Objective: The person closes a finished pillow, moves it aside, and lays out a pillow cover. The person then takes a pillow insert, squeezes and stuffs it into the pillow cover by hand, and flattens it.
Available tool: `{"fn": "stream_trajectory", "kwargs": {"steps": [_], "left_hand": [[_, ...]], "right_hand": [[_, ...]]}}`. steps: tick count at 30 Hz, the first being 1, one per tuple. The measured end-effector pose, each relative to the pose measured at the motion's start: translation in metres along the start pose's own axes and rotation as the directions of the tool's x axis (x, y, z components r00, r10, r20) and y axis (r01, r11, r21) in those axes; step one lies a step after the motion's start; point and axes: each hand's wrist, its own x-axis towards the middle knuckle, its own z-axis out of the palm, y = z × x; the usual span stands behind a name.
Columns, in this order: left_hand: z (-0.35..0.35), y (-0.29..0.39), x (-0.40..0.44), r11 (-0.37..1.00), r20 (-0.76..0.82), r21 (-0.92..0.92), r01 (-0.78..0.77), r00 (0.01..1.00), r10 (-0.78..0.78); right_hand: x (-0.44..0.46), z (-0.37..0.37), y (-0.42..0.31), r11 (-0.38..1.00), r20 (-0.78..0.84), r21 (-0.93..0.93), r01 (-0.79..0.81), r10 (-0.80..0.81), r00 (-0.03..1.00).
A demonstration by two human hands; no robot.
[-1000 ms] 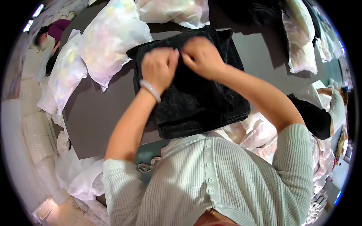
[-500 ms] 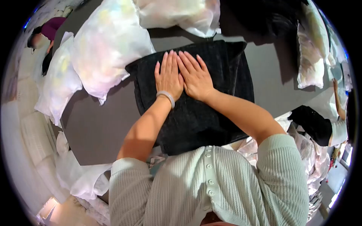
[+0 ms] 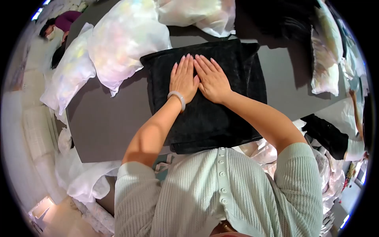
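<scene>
Head view: from where I stand, the folded black cloth (image 3: 213,126) lies right beneath left hand (image 3: 184,80) and right hand (image 3: 214,85) alike, fingers straight, nearly together, tips toward twelve, most fabric spreading toward five o'clock.

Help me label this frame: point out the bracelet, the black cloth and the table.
Bracelet (image 3: 181,98), head view: on its band.
Black cloth (image 3: 207,120), head view: near half of its top.
Table (image 3: 108,116), head view: bare surface left of the cloth.

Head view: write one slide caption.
Left hand and right hand lie flat, side by side, on folded black fabric atop a gray table, with plump white bags nearby.
</scene>
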Motion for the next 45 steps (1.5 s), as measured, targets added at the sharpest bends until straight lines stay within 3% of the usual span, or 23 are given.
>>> {"fn": "stream_trajectory", "kwargs": {"steps": [2, 4, 7, 12, 15, 17, 18, 20, 21, 22, 23, 24, 25, 27, 30, 32, 38, 39, 40, 42, 43, 44, 45], "left_hand": [[-0.021, 0.009, -0.019, 0.997, -0.037, -0.044, -0.057, 0.998, 0.055], [-0.051, 0.027, -0.052, 0.986, 0.027, -0.047, -0.163, 0.986, 0.164], [-0.054, 0.038, -0.101, 0.983, 0.139, 0.003, -0.181, 0.974, 0.179], [-0.012, 0.029, -0.078, 0.972, 0.158, 0.174, -0.155, 0.979, 0.128], [-0.025, 0.037, -0.085, 0.977, 0.115, 0.138, -0.162, 0.983, 0.146], [-0.040, 0.038, -0.092, 0.980, 0.112, 0.083, -0.181, 0.979, 0.171], [-0.051, 0.036, -0.089, 0.977, 0.036, 0.020, -0.213, 0.977, 0.212], [-0.066, 0.034, -0.069, 0.983, -0.067, -0.059, -0.175, 0.983, 0.171], [-0.082, 0.051, -0.054, 0.977, -0.253, -0.007, -0.214, 0.946, 0.205], [-0.089, 0.065, -0.039, 0.971, -0.300, 0.029, -0.236, 0.925, 0.233], [-0.084, 0.077, -0.029, 0.967, -0.317, 0.076, -0.242, 0.914, 0.254], [-0.078, 0.089, -0.019, 0.961, -0.332, 0.123, -0.248, 0.902, 0.275], [-0.058, 0.097, -0.016, 0.962, -0.316, 0.108, -0.250, 0.909, 0.271], [-0.022, 0.105, -0.028, 0.973, -0.171, 0.074, -0.218, 0.959, 0.228], [-0.007, 0.109, -0.036, 0.976, -0.069, 0.097, -0.195, 0.977, 0.202], [0.008, 0.098, -0.019, 0.963, -0.071, 0.183, -0.197, 0.974, 0.213], [0.003, 0.105, -0.017, 0.967, -0.035, 0.173, -0.185, 0.980, 0.194], [-0.001, 0.106, -0.021, 0.973, -0.025, 0.146, -0.178, 0.983, 0.184], [-0.008, 0.110, -0.025, 0.979, -0.008, 0.114, -0.171, 0.985, 0.173], [-0.016, 0.113, -0.033, 0.975, 0.002, 0.145, -0.169, 0.985, 0.171], [-0.020, 0.116, -0.035, 0.985, 0.017, 0.103, -0.142, 0.990, 0.141], [-0.023, 0.119, -0.038, 0.991, 0.033, 0.060, -0.116, 0.993, 0.114], [-0.020, 0.118, -0.044, 0.992, 0.092, 0.063, -0.110, 0.990, 0.104]], "right_hand": [[-0.018, -0.025, -0.004, 0.997, 0.034, 0.080, 0.022, -0.025, 0.999], [-0.055, -0.061, -0.021, 0.987, 0.134, 0.163, -0.004, -0.018, 0.991], [-0.100, -0.071, -0.035, 0.990, 0.236, 0.139, -0.030, -0.004, 0.972], [-0.086, -0.026, -0.023, 0.999, 0.167, 0.018, 0.046, -0.048, 0.985], [-0.090, -0.038, -0.018, 0.998, 0.104, 0.021, 0.057, -0.059, 0.993], [-0.096, -0.059, -0.014, 0.970, 0.095, 0.221, 0.105, -0.129, 0.987], [-0.092, -0.068, -0.001, 0.924, 0.047, 0.350, 0.152, -0.180, 0.983], [-0.078, -0.092, 0.030, 0.935, -0.139, 0.336, 0.111, -0.067, 0.988], [-0.076, -0.095, 0.041, 0.928, -0.208, 0.369, -0.042, 0.126, 0.970], [-0.075, -0.097, 0.049, 0.890, -0.268, 0.414, -0.188, 0.317, 0.910], [-0.076, -0.094, 0.053, 0.824, -0.236, 0.458, -0.334, 0.475, 0.848], [-0.081, -0.081, 0.055, 0.823, -0.241, 0.458, -0.336, 0.479, 0.844], [-0.088, -0.060, 0.056, 0.746, -0.180, 0.571, -0.344, 0.522, 0.834], [-0.104, -0.040, 0.048, 0.627, -0.049, 0.669, -0.399, 0.573, 0.818], [-0.133, -0.022, 0.028, 0.383, 0.082, 0.772, -0.507, 0.732, 0.677], [-0.140, -0.020, 0.019, 0.243, 0.188, 0.820, -0.518, 0.740, 0.646], [-0.131, -0.016, 0.043, 0.446, 0.099, 0.630, -0.636, 0.765, 0.636], [-0.118, -0.025, 0.055, 0.387, 0.126, 0.713, -0.585, 0.749, 0.650], [-0.097, -0.030, 0.062, 0.401, 0.025, 0.776, -0.487, 0.752, 0.659], [-0.059, -0.059, 0.058, 0.710, -0.221, 0.593, -0.380, 0.597, 0.771], [-0.041, -0.073, 0.050, 0.834, -0.265, 0.476, -0.277, 0.437, 0.860], [-0.023, -0.082, 0.042, 0.925, -0.286, 0.345, -0.158, 0.264, 0.921], [-0.014, -0.085, 0.032, 0.954, -0.122, 0.276, -0.115, 0.154, 0.981]]}}
